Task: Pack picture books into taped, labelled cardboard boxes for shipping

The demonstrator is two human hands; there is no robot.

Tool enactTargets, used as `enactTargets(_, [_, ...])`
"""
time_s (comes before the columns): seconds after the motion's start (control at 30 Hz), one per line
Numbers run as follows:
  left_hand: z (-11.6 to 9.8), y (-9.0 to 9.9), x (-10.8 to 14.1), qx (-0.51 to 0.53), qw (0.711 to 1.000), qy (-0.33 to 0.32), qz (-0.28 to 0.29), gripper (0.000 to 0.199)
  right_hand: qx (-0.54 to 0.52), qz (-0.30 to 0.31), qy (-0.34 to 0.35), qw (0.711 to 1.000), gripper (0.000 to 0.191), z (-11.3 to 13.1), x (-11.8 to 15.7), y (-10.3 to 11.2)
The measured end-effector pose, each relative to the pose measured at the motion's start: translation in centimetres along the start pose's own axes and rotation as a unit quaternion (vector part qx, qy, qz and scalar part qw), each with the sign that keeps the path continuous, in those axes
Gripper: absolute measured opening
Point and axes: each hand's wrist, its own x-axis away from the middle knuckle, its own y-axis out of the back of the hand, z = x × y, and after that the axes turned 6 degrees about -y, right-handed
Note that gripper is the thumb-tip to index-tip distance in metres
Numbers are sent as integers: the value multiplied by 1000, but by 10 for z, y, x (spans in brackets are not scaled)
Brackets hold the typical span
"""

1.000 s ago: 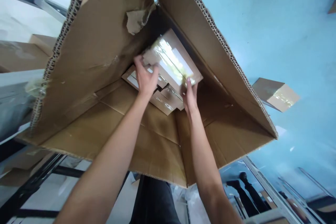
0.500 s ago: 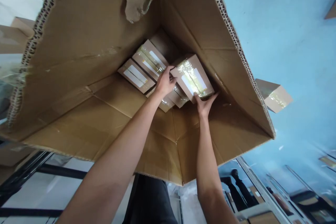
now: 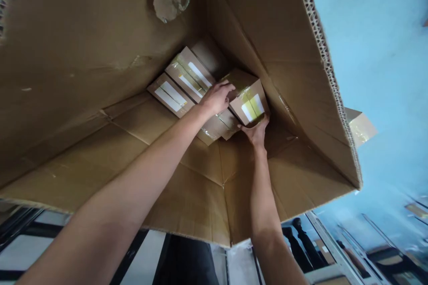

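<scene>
Deep inside a large open cardboard carton [image 3: 287,67], both hands are on a small taped cardboard box [image 3: 236,106] with a white label. My left hand [image 3: 217,97] has its fingers bent over the box's upper left edge. At the lower end, my right hand [image 3: 257,132] grips with thumb and fingers apart around the corner. The box is tilted against the carton's right wall. To its left lie several similar boxes, among them a labelled box [image 3: 170,95] at the far left and a taped box [image 3: 190,71] beside it.
A torn flap of cardboard with tape [image 3: 169,0] hangs on the carton's inner wall. Outside on the blue floor [image 3: 351,44] rests another small box [image 3: 361,127]. Metal shelving [image 3: 337,249] stands at the lower right, with a person's dark-clothed legs [image 3: 304,245] near it.
The held box has gone down deeper between the row of boxes and the carton's right wall. Both hands moved with it, and my view has come closer to the carton.
</scene>
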Motion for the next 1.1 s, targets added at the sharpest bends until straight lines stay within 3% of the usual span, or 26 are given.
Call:
enactTargets(0.13, [8, -5, -27, -27, 999, 12, 16, 56, 20, 57, -65, 996, 172, -1, -19, 7])
enactTargets(0.27, [46, 6, -44, -116, 986, 1, 116, 80, 50, 83, -62, 993, 170, 3, -29, 11])
enactTargets(0.37, [76, 9, -43, -187, 968, 31, 165, 95, 72, 76, -61, 993, 166, 6, -27, 11])
enactTargets(0.47, [91, 2, -30, -205, 961, 58, 178, 91, 80, 38, -68, 994, 162, 6, -10, 9])
enactTargets(0.63, [97, -13, -7, -191, 966, 60, 165, 83, 68, -29, -71, 995, 150, 12, 13, -1])
enactTargets(0.7, [99, -17, -1, -160, 976, 54, 138, 85, 54, -16, -62, 997, 144, 28, 0, -11])
enactTargets(0.77, [100, -25, 8, -121, 988, 76, 61, 88, 37, 13, -42, 998, 136, 55, -25, -28])
enactTargets(0.9, [85, -57, 47, -43, 972, 193, -126, 83, 25, 137, 81, 987, 124, 123, -82, -70])
enactTargets(1.0, [49, -83, 89, 23, 950, 291, -107, 76, 35, 169, 138, 975, 108, 151, -101, -86])
enactTargets(1.1, [-5, -91, 127, 86, 924, 367, -63, 58, 27, 173, 99, 980, 96, 143, -80, -71])
